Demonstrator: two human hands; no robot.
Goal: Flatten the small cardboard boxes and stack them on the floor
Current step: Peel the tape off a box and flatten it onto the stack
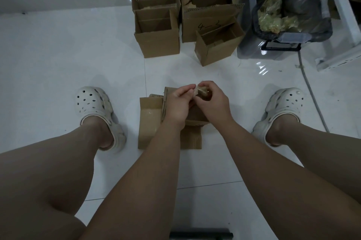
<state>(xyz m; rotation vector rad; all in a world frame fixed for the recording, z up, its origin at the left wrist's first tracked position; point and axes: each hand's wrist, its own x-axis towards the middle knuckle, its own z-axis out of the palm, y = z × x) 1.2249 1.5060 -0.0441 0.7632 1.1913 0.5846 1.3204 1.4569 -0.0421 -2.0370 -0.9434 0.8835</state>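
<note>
The small cardboard box (195,117) sits low between my feet, half collapsed under my wrists and resting on flattened cardboard (149,122) that lies on the floor (58,64). My left grip (178,103) pinches one end of a crumpled strip (202,91), tape by the look of it, and my right grip (214,101) curls round the other end just above the box. I cannot tell whether the strip is free of the box or joined to it. If it is joined, a hard pull could tear the flap rather than peel clean, and a ragged flap will not lie flat. With both grips on the strip, nothing holds the box down, so a tug might drag it off the flattened cardboard and skew the stack. Sticky tape could also cling to my fingers and cost time before I press the box flat. More open boxes (158,44) stand ahead, well apart from this one, and a careless toss of the strip could land it among them.
</note>
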